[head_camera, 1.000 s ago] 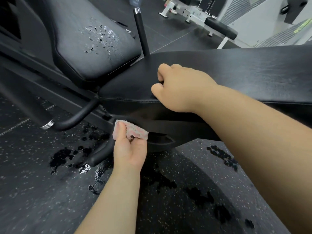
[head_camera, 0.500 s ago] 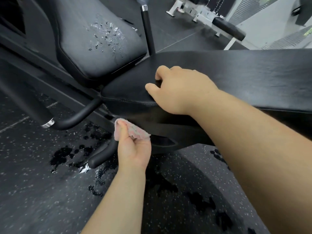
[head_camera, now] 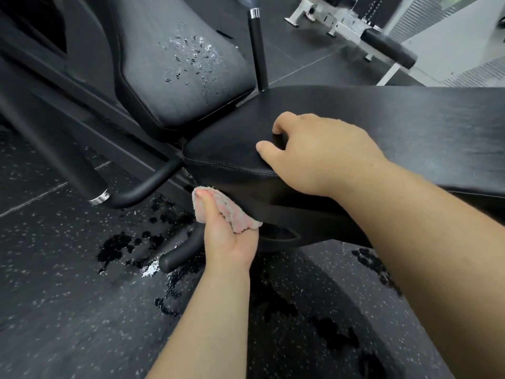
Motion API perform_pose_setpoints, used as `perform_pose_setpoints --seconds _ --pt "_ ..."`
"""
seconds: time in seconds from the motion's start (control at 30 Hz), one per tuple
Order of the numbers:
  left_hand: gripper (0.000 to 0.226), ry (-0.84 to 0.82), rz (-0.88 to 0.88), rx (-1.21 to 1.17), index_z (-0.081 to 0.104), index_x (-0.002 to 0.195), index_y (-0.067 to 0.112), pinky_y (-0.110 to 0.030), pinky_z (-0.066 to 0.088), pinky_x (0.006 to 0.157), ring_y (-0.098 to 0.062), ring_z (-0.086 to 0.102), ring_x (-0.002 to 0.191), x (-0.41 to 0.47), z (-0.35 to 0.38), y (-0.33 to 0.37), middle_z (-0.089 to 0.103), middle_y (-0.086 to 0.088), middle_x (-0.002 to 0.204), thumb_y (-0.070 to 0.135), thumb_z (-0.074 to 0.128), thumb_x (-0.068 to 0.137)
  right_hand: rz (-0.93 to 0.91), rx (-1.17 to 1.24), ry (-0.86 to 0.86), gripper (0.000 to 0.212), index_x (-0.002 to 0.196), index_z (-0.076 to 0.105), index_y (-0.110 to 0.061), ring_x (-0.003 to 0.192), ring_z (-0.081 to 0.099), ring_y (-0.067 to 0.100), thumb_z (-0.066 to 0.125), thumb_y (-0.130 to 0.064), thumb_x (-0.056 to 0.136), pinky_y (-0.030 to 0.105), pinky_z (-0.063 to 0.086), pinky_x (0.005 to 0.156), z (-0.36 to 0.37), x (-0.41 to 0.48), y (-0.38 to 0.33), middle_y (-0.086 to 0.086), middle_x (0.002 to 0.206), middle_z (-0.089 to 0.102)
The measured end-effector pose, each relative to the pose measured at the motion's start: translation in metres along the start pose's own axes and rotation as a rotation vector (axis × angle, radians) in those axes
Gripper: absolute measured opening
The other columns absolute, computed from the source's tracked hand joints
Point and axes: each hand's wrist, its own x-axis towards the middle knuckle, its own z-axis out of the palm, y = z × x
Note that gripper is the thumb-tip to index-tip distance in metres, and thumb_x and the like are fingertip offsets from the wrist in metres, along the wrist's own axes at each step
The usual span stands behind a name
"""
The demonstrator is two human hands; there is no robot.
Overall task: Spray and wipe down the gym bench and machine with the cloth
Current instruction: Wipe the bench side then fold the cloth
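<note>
The black bench seat pad (head_camera: 423,124) runs across the right half of the head view. My right hand (head_camera: 322,154) rests on its top near the front corner, fingers loosely bent and holding nothing. My left hand (head_camera: 229,239) pinches a pink cloth (head_camera: 237,214) between thumb and fingers and presses it against the pad's side, just under the corner. The tilted back pad (head_camera: 153,86) at upper left carries a patch of spray droplets (head_camera: 191,53).
A black upright handle (head_camera: 257,50) with a chrome cap stands behind the seat. A curved black frame bar (head_camera: 142,192) and a capped tube (head_camera: 177,255) sit low on the left. Wet spots (head_camera: 120,247) darken the speckled rubber floor. A white machine (head_camera: 355,28) stands at the back right.
My left hand has slid the cloth a little up and toward the pad's corner. My right hand stays on the seat top.
</note>
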Motion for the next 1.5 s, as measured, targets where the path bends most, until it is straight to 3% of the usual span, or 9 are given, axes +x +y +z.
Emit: perform_pose_setpoints --seconds 0.1,0.17,0.33,0.5,0.8,1.0,1.13,1.23,1.5 --pt "0.043 0.052 -0.009 0.047 0.06 0.068 0.025 -0.035 0.057 0.071 -0.007 0.067 0.064 -0.003 0.004 0.001 0.067 0.01 0.07 0.053 0.045 0.097 0.02 -0.007 0.043 0.045 0.127 0.048 -0.029 0.092 0.039 0.02 0.033 -0.058 0.097 0.036 0.027 0.08 0.002 0.003 0.0 0.001 0.125 0.056" --pt "0.053 0.079 0.018 0.101 0.044 0.053 0.024 -0.017 0.035 0.042 -0.004 0.028 0.033 -0.01 0.006 -0.003 0.036 0.009 0.048 0.047 0.042 0.101 0.025 -0.01 0.064 0.044 0.125 0.05 -0.029 0.092 0.04 0.021 0.035 -0.058 0.095 0.036 0.028 0.078 0.003 0.004 0.0 0.001 0.123 0.057" --pt "0.056 -0.013 0.019 0.179 0.047 0.051 0.026 -0.018 0.014 0.042 -0.005 0.02 0.034 -0.027 0.004 -0.016 0.032 0.008 0.051 0.033 0.038 0.105 0.034 0.023 0.143 0.038 0.115 0.058 -0.027 0.09 0.044 0.021 0.041 -0.053 0.094 0.035 0.032 0.074 0.003 0.0 -0.002 -0.001 0.111 0.06" --pt "0.04 -0.095 -0.137 0.289 0.044 0.059 0.02 -0.025 0.042 0.082 -0.008 0.035 0.047 -0.065 0.011 -0.069 0.035 0.005 0.051 0.045 0.054 0.089 -0.129 0.169 0.341 0.021 0.093 0.064 -0.021 0.086 0.056 0.025 0.045 -0.031 0.092 0.035 0.045 0.07 0.0 -0.023 -0.001 -0.002 0.091 0.063" --pt "0.034 -0.386 -0.416 0.856 0.039 0.065 0.009 -0.029 0.034 0.05 -0.018 0.034 0.051 -0.076 -0.017 -0.084 0.035 -0.005 0.058 0.004 0.045 0.098 -0.191 0.563 0.772 0.016 0.075 0.068 -0.008 0.07 0.059 0.02 0.054 -0.013 0.082 0.034 0.047 0.067 0.059 -0.144 0.062 0.001 0.071 0.064" --pt "0.012 -0.203 -0.583 0.993 0.059 0.087 0.013 -0.024 0.046 0.054 -0.017 0.058 0.061 -0.092 -0.076 -0.074 0.058 -0.006 0.071 0.006 0.05 0.092 0.14 0.758 0.283 0.012 0.077 0.07 -0.02 0.072 0.06 0.006 0.06 -0.021 0.085 0.032 0.049 0.071 0.134 -0.181 0.1 -0.01 0.074 0.067" --pt "0.012 -0.158 -0.541 0.934 0.047 0.077 0.012 -0.029 0.046 0.066 -0.028 0.051 0.057 -0.092 -0.072 -0.072 0.03 -0.003 0.054 0.015 0.041 0.088 0.232 0.863 -0.176 0.026 0.114 0.064 -0.028 0.098 0.06 0.009 0.062 -0.04 0.091 0.028 0.046 0.088 0.169 -0.181 0.1 -0.01 0.11 0.065" --pt "0.031 -0.27 -0.453 1.129 0.056 0.089 -0.001 -0.026 0.027 0.055 -0.023 0.035 0.058 -0.091 -0.064 -0.077 0.032 -0.015 0.065 0.02 0.037 0.076 0.424 1.154 -0.256 0.031 0.115 0.064 -0.025 0.097 0.064 0.014 0.061 -0.046 0.092 0.032 0.051 0.087 0.182 -0.176 0.101 -0.005 0.11 0.067" --pt "0.086 -0.224 -0.734 1.175 0.061 0.11 -0.001 -0.047 0.047 0.099 -0.035 0.064 0.11 -0.078 -0.053 -0.071 0.066 -0.023 0.115 0.076 0.03 0.087 0.633 1.557 -0.365 0.022 0.1 0.069 -0.015 0.067 0.054 0.009 0.072 -0.032 0.087 0.021 0.045 0.059 0.201 -0.17 0.102 -0.003 0.08 0.064"
